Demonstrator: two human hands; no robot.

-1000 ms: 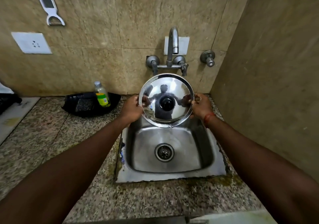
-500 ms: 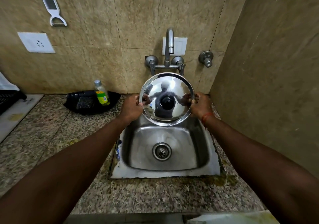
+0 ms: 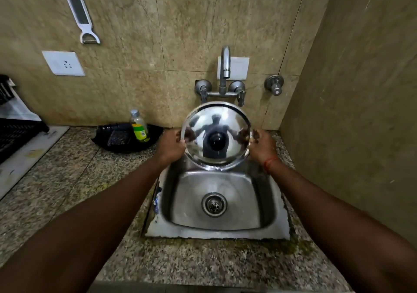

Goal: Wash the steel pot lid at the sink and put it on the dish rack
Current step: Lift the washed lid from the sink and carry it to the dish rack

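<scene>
The round steel pot lid (image 3: 228, 121) with a black centre knob stands upright over the back of the steel sink (image 3: 216, 229), just below the tap spout (image 3: 225, 62). My left hand (image 3: 170, 145) grips its left rim and my right hand (image 3: 262, 145) grips its right rim. The lid's shiny face is turned toward me. No water runs from the tap. A black dish rack (image 3: 15, 134) shows partly at the far left edge, on a white mat.
A black tray (image 3: 117, 138) with a scrubber and a small bottle (image 3: 139, 127) of yellow liquid sits on the granite counter left of the sink. A tiled wall stands close on the right. A second valve (image 3: 274, 85), a wall socket (image 3: 63, 63) and a hanging peeler (image 3: 81, 14) are on the back wall.
The view has tilted and shifted right, bringing the dish rack into sight at the left. Both hands keep the lid in the same place over the sink.
</scene>
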